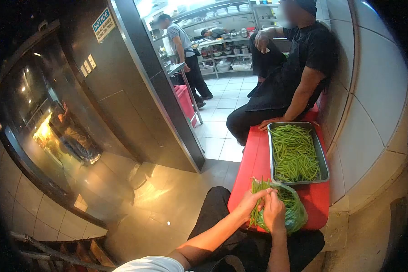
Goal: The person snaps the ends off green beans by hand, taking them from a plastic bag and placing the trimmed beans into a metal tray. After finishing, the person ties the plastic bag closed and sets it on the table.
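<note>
My left hand (252,202) is closed around a small bunch of green beans (257,187), whose ends stick out above and below the fingers. Against its fingertips, my right hand (274,211) is closed in a pinch; whatever lies between its fingers is too small to make out. Both hands are over a translucent green plastic bag (298,213) with more green beans inside, partly hidden by the hands. Just beyond the bag, a rectangular metal tray (327,174) full of loose green beans rests on a red bench (254,167).
A person in black (281,90) sits at the bench's far end, one hand beside the tray. A tiled wall (367,90) borders the right side. Ahead, a kitchen doorway shows another standing person (181,41), a red bin (184,102) and shelves (226,54). A dark wall (99,81) stands left.
</note>
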Action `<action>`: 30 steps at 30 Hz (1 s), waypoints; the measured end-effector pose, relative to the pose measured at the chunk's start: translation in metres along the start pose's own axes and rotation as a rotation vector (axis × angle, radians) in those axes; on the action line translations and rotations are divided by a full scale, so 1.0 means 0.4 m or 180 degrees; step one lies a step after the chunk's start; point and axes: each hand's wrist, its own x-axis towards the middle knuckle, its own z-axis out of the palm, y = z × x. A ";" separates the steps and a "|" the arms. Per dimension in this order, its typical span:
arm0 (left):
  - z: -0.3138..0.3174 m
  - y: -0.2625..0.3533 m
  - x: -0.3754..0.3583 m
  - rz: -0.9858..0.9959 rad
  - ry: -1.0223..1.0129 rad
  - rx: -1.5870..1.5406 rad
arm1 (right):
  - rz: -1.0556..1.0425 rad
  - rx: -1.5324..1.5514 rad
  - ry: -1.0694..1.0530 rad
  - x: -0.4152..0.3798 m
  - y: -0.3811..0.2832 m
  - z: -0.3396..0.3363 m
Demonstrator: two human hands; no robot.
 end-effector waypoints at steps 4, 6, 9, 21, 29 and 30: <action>-0.006 -0.003 0.003 -0.0109 -0.0080 -0.0218 | 0.0008 0.0102 0.0019 0.001 -0.010 -0.003; -0.011 -0.005 0.005 -0.0247 -0.0154 -0.0420 | 0.0047 0.0215 0.0007 0.000 -0.023 -0.011; -0.022 -0.008 0.007 -0.0427 -0.0267 -0.0711 | 0.0042 0.0403 0.0079 -0.002 -0.009 0.000; -0.025 -0.019 0.009 -0.0361 -0.0010 -0.0591 | -0.0101 0.0058 0.0065 0.002 -0.026 -0.017; -0.016 -0.012 0.003 -0.0236 0.0109 -0.0523 | -0.0142 -0.0054 0.0158 0.000 0.017 -0.001; -0.015 -0.009 0.002 -0.0227 0.0110 -0.0521 | -0.0152 -0.0031 0.0165 0.002 0.013 -0.003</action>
